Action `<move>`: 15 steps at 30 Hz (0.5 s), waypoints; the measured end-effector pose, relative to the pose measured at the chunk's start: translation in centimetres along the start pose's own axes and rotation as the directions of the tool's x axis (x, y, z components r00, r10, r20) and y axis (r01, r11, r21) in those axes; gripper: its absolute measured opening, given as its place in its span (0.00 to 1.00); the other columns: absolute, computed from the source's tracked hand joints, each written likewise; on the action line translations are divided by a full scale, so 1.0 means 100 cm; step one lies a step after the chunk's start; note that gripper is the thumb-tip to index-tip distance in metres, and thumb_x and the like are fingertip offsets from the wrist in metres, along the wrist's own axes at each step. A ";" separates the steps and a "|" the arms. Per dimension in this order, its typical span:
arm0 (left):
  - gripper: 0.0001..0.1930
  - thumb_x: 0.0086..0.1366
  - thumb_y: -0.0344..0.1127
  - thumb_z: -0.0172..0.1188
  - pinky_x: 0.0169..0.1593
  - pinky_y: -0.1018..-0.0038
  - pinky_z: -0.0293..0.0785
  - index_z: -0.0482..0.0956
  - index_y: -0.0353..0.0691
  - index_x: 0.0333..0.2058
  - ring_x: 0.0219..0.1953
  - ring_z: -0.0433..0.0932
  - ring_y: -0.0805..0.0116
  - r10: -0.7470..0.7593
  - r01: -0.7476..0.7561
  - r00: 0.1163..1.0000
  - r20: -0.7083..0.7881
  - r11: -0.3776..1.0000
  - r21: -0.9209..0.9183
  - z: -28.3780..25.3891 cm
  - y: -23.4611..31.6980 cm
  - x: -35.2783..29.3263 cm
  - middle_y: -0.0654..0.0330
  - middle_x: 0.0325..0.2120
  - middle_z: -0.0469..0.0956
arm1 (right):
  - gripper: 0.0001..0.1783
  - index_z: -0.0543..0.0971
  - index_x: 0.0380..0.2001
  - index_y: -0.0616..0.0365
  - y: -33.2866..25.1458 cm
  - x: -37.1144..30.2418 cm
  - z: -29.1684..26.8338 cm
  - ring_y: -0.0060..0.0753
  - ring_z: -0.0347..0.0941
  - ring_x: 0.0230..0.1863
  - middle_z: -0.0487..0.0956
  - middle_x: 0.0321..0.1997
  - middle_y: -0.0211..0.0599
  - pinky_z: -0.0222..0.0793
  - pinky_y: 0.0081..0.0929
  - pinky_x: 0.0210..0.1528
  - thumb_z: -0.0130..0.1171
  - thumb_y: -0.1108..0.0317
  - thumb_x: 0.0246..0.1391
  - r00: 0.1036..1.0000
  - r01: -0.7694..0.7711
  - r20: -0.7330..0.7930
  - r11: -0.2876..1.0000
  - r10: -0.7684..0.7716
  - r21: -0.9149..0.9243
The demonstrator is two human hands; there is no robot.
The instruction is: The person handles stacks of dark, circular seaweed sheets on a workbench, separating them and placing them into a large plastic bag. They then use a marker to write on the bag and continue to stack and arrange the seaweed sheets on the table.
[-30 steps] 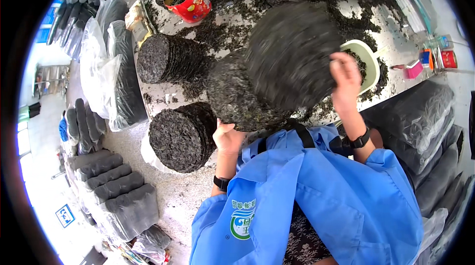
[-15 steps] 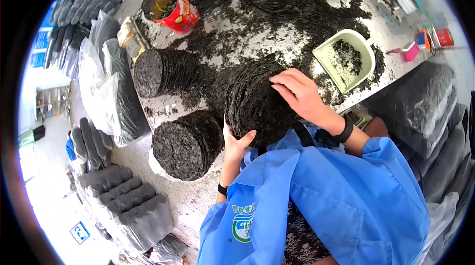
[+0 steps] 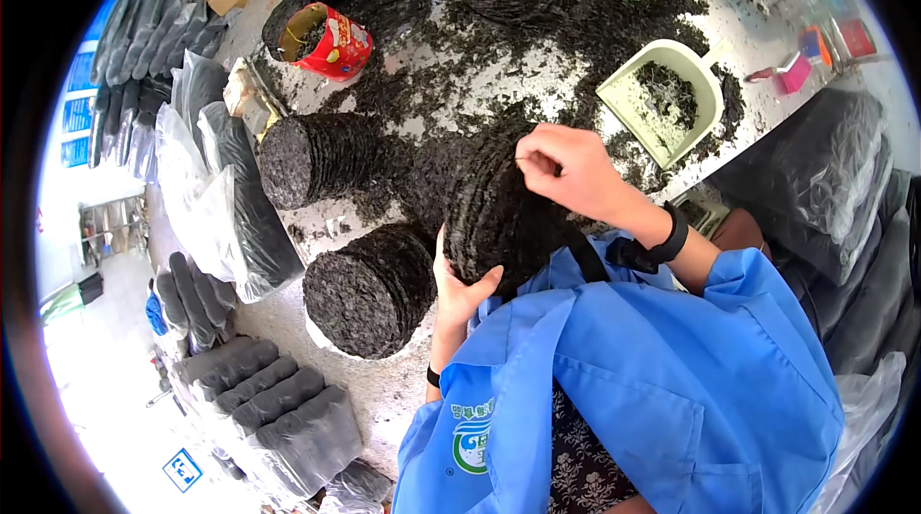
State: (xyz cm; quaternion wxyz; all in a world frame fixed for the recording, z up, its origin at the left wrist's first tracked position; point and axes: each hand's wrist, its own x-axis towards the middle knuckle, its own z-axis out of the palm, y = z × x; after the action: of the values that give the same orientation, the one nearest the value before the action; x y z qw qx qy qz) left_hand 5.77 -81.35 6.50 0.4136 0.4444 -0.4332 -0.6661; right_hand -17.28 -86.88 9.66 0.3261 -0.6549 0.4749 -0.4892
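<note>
Two hands at work on the stack (image 3: pixel 484 221)!
The left hand (image 3: pixel 462 291) cups its lower side, thumb parted from fingers; up top, the right hand (image 3: pixel 580 173) is curled in, fingertips together by the edge, any pinched scrap impossible to tell. The stack tilts before the blue smock (image 3: pixel 633 360), dustpan (image 3: pixel 712 103) beyond, right.

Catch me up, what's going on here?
The person's left hand grips a dark stack of thin round sheets low on its left side, while the curled fingers of the right hand are at its upper edge. Two similar stacks lie on their sides to the left, one near and one farther off. Dark flakes litter the table, around a dustpan and a red tub.
</note>
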 end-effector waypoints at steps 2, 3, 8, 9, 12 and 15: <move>0.42 0.42 0.16 0.62 0.56 0.68 0.66 0.57 0.35 0.58 0.51 0.71 0.65 -0.098 0.092 0.994 -0.041 0.987 -0.135 -0.003 -0.001 0.001 0.55 0.49 0.70 | 0.04 0.75 0.30 0.61 0.009 -0.005 -0.007 0.16 0.70 0.23 0.75 0.25 0.30 0.67 0.18 0.24 0.58 0.77 0.49 0.965 -0.259 0.056 0.883 0.258 0.391; 0.41 0.42 0.16 0.62 0.56 0.68 0.66 0.57 0.36 0.58 0.51 0.71 0.65 -0.095 0.086 0.994 -0.049 0.983 -0.159 -0.009 -0.005 0.001 0.56 0.49 0.70 | 0.03 0.75 0.31 0.62 0.013 -0.006 -0.011 0.15 0.70 0.24 0.76 0.27 0.30 0.67 0.17 0.25 0.57 0.76 0.51 0.922 -0.367 0.122 0.723 0.369 0.586; 0.41 0.43 0.17 0.65 0.57 0.67 0.65 0.58 0.38 0.58 0.51 0.70 0.64 -0.116 0.090 0.988 -0.104 0.970 -0.228 -0.023 -0.019 0.004 0.56 0.49 0.69 | 0.05 0.75 0.32 0.63 0.070 -0.019 -0.048 0.17 0.70 0.23 0.77 0.28 0.33 0.69 0.15 0.27 0.52 0.72 0.58 0.819 -0.249 -0.022 0.390 0.574 0.886; 0.41 0.43 0.17 0.65 0.57 0.66 0.64 0.58 0.38 0.58 0.52 0.69 0.63 -0.130 0.100 0.985 -0.117 0.967 -0.236 -0.024 -0.020 0.000 0.56 0.50 0.69 | 0.05 0.75 0.32 0.63 0.090 -0.023 -0.063 0.16 0.71 0.23 0.77 0.28 0.33 0.69 0.14 0.27 0.51 0.73 0.58 0.762 -0.244 -0.089 0.412 0.641 0.878; 0.42 0.42 0.18 0.64 0.58 0.64 0.64 0.58 0.38 0.58 0.53 0.68 0.59 -0.158 0.117 0.977 -0.144 0.958 -0.262 -0.022 -0.019 -0.007 0.54 0.51 0.68 | 0.09 0.74 0.36 0.65 0.173 -0.045 -0.124 0.29 0.74 0.28 0.78 0.30 0.40 0.72 0.26 0.31 0.57 0.74 0.50 0.655 -0.399 -0.466 0.796 0.594 0.454; 0.44 0.40 0.17 0.62 0.59 0.63 0.62 0.56 0.37 0.59 0.54 0.67 0.57 -0.190 0.143 0.970 -0.152 0.951 -0.275 -0.011 -0.010 -0.004 0.53 0.52 0.67 | 0.14 0.74 0.36 0.64 0.237 -0.083 -0.176 0.54 0.71 0.38 0.74 0.37 0.49 0.67 0.45 0.42 0.61 0.74 0.42 0.749 -0.651 -0.628 0.415 0.212 -0.636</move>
State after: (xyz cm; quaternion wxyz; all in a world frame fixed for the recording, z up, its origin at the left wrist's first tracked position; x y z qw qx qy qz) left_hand 6.73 -80.90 5.37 0.4478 0.4782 -0.2637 -0.7080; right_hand -41.78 -86.33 -8.76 -0.0246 -0.4420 0.8647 -0.2374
